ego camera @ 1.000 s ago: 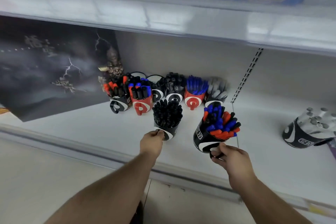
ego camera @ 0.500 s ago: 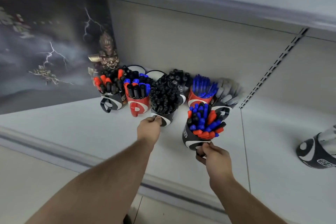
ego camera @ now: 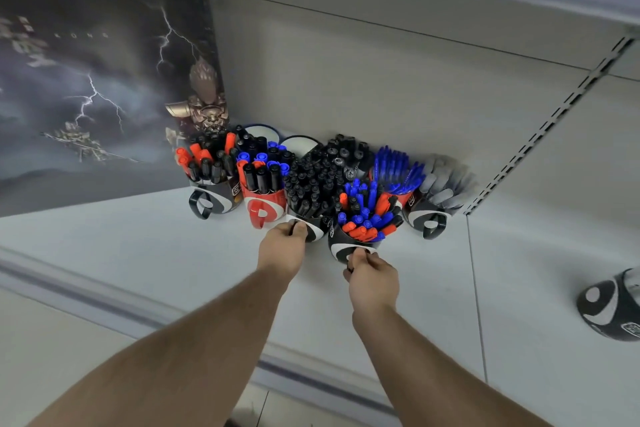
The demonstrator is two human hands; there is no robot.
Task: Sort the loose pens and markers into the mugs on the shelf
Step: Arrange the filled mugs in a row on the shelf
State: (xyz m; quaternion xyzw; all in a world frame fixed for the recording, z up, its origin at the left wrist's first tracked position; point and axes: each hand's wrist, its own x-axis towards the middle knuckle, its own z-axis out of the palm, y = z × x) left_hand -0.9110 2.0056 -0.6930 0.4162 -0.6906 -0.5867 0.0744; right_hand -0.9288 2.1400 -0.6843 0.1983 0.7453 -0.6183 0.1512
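Each hand is closed on a mug handle, the left hand [ego camera: 282, 246] on the black-pen mug [ego camera: 311, 224] and the right hand [ego camera: 372, 279] on the mixed-pen mug [ego camera: 341, 246], probably to place them in the row.

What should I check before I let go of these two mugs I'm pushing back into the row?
1. Left hand grips handle of the black-marker mug: ok.
2. Right hand grips handle of the mixed red-and-blue marker mug: ok.
3. Black-marker mug in line with the red mug: ok.
4. Mixed mug in line with the row: not ok, sits forward.
5. Mixed mug upright: cannot tell, markers splay outward.
6. Loose pens on the shelf: none visible.
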